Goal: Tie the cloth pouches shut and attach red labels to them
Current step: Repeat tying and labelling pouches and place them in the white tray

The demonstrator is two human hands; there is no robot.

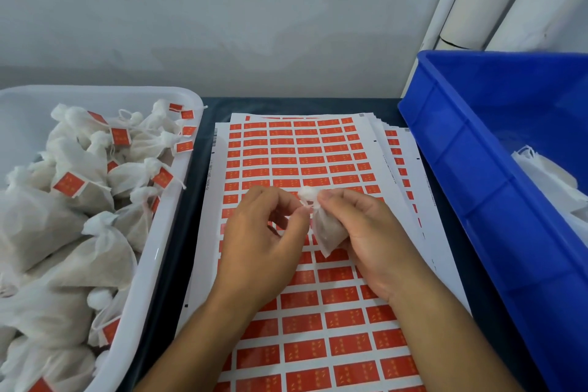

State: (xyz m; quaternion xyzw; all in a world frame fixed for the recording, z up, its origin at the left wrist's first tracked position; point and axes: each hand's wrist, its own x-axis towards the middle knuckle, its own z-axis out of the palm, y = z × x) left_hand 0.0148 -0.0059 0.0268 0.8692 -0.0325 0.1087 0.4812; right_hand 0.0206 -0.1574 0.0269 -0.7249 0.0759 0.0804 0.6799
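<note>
Dark tabletop, red-label sheets between white tray of tagged pouches and blue plastic crate. Small white cloth pouch gripped in right hand, neck pinched by left hand.

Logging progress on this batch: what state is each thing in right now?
Pouch: held over the label sheets, neck bunched, no label.
Left hand: pinching at the neck.
Right hand: gripping the pouch.
White tray: heaped with labelled pouches.
Blue bin: holds unlabelled pouches.
</note>
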